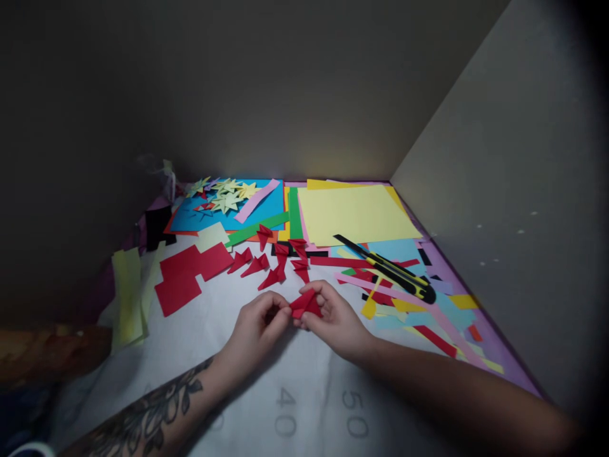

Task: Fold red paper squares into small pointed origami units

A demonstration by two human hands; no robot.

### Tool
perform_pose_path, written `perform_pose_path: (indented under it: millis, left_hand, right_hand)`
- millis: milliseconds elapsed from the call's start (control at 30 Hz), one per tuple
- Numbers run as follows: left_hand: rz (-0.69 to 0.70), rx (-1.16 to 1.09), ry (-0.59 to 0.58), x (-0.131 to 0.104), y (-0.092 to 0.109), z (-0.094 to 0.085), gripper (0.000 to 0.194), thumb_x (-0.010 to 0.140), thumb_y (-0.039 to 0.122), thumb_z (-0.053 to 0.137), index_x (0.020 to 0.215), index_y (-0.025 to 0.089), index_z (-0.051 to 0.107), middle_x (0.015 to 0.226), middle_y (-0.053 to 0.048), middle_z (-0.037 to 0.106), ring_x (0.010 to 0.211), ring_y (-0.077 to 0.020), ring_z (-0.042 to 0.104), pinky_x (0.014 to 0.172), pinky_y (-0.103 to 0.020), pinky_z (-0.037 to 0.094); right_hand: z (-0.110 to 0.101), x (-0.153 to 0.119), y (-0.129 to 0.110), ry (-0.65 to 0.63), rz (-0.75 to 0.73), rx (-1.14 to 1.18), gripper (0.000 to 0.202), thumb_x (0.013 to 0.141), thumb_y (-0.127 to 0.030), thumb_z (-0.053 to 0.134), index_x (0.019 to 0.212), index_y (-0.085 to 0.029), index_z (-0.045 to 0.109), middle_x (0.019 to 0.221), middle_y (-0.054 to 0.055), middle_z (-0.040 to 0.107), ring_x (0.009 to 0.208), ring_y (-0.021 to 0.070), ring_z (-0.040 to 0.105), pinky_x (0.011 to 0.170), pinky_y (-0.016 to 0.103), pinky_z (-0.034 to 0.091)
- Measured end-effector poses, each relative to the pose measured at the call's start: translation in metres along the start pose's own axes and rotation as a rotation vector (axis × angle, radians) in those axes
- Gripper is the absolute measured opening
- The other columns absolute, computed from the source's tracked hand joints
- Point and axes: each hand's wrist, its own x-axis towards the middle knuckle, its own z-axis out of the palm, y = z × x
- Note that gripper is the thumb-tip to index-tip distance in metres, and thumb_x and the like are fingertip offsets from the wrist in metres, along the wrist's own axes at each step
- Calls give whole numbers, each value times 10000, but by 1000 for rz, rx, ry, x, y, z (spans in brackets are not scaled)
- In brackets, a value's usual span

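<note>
A small folded red paper (307,304) is between my two hands, low in the middle of the view. My left hand (261,320) pinches its left corner between thumb and finger. Thumb and fingers of my right hand (330,317) hold its right side. Just beyond my hands lie several folded red paper pieces (272,277) with pointed ends. To their left are flat red paper squares (178,295), partly overlapping, with a pale sheet (212,237) behind them.
A black and yellow utility knife (394,273) rests on scattered paper strips (435,343) at right. Light yellow sheets (356,212) lie at the back. Paper stars (227,198) sit on blue paper (266,212). Yellowish strips (127,295) lie left. Walls rise behind and right.
</note>
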Motion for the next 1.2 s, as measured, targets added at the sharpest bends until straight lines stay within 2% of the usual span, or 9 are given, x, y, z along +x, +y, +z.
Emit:
perform_pose_path:
  millis: [100, 233, 367, 567, 767, 967, 1200]
  left_hand:
    - [19, 18, 12, 0, 0, -1, 120, 824, 253, 537, 752, 164, 573, 716, -10, 618, 635, -115, 538, 593, -217, 418]
    - [58, 7, -40, -2, -1, 1, 102, 810, 233, 551, 744, 163, 584, 742, -17, 619, 662, -118, 547, 607, -219, 423]
    - [-28, -120, -46, -1, 1, 5, 84, 783, 232, 580, 747, 159, 559, 685, 1, 586, 617, -104, 524, 561, -203, 411]
    - [-129, -307, -29, 2, 4, 5, 104, 751, 185, 590, 841, 154, 548, 703, 6, 598, 619, -95, 547, 596, -205, 444]
    - [-54, -199, -4, -1, 1, 2, 87, 778, 213, 584, 842, 154, 580, 745, -19, 637, 672, -120, 589, 618, -218, 466]
    - [34, -52, 5, -1, 1, -1, 111, 791, 248, 595, 855, 163, 626, 816, -39, 663, 679, -126, 604, 602, -217, 471]
    - [51, 3, -26, -1, 0, -2, 126, 809, 270, 584, 808, 161, 648, 798, -44, 670, 684, -132, 609, 611, -224, 474]
  right_hand:
    - [-1, -2, -3, -6, -29, -105, 380, 692, -171, 657, 1012, -235, 462, 794, -25, 587, 742, 129, 596, 656, 254, 482]
    - [-3, -4, -4, 43, -28, -213, 337, 731, -192, 627, 1030, -236, 477, 779, -18, 602, 709, 133, 579, 639, 258, 462]
    - [-3, -3, -1, 109, -10, -264, 268, 738, -207, 616, 979, -231, 501, 727, -24, 610, 660, 132, 570, 621, 258, 454]
    - [-5, -2, 2, 137, -23, -212, 236, 743, -213, 607, 942, -228, 481, 675, -34, 593, 611, 125, 558, 591, 252, 449]
    - [-5, -3, 2, 132, -59, -239, 244, 740, -209, 617, 948, -226, 490, 724, -17, 617, 665, 136, 587, 632, 265, 471]
    - [-9, -5, 5, 267, -207, -468, 140, 750, -238, 628, 874, -231, 564, 813, 11, 635, 730, 155, 608, 635, 272, 489]
    - [-9, -9, 5, 227, -350, -578, 100, 770, -195, 603, 857, -242, 607, 808, 12, 658, 746, 163, 638, 662, 276, 532]
